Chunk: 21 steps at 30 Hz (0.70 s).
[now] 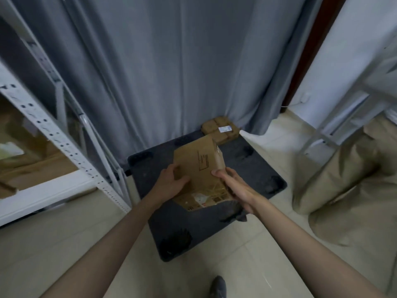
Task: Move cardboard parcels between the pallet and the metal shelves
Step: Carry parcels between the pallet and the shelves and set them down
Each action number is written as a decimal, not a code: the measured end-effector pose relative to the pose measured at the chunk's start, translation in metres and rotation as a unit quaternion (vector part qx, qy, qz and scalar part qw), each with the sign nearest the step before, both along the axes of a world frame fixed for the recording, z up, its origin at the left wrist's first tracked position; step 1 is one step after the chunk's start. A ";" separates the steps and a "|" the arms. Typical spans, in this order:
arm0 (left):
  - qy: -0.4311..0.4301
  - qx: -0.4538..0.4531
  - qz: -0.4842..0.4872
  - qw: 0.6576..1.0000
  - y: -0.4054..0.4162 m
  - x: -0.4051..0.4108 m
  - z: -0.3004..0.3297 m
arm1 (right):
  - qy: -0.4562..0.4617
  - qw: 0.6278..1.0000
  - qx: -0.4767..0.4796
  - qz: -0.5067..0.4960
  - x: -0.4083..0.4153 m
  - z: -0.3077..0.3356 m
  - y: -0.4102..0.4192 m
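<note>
A brown rectangular cardboard parcel (200,175) with printed labels was held tilted in the air above a dark flat plastic pallet (253,168) on the tiled floor. The left hand (171,182) gripped its left edge, thumb curled over the top face, the other fingers hidden beneath. The right hand (235,188) was pressed against the right side with fingers nearly straight. A second brown taped cardboard parcel (221,131) with a white label lay on the pallet's far corner, against a grey curtain (171,72). White perforated metal shelves (55,134) stood at left; crumpled tan sacking (348,179) was seen at right.
</note>
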State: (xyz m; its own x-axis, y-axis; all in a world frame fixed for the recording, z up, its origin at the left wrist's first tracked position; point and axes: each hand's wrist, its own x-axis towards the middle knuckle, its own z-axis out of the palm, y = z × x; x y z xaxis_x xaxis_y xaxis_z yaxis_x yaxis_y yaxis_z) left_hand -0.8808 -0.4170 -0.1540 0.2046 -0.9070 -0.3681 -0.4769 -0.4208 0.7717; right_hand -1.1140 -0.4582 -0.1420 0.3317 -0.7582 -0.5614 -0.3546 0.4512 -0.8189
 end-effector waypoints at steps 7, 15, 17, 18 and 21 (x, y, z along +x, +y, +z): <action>0.006 0.019 -0.037 0.999 -0.058 -0.072 -0.009 | 0.001 0.999 0.009 -0.038 -0.069 -0.006 -0.044; 0.021 0.038 -0.072 0.996 -0.146 -0.103 -0.028 | 0.015 0.997 0.024 -0.078 -0.099 -0.025 -0.114; 0.044 0.047 -0.075 0.995 -0.171 -0.106 -0.035 | 0.023 0.996 0.027 -0.085 -0.103 -0.029 -0.137; 0.059 0.052 -0.075 0.994 -0.183 -0.107 -0.038 | 0.027 0.995 0.029 -0.087 -0.104 -0.030 -0.149; 0.079 0.069 -0.068 0.992 -0.218 -0.109 -0.046 | 0.053 0.994 0.036 -0.094 -0.106 -0.032 -0.188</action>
State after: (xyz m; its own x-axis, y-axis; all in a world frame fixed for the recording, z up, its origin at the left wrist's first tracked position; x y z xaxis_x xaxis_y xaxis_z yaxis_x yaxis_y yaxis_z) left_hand -0.9899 -0.6351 -0.2001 0.0134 -0.8614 -0.5077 -0.4146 -0.4668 0.7812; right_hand -1.2203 -0.6464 -0.1738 0.1251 -0.7580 -0.6401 -0.3414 0.5729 -0.7452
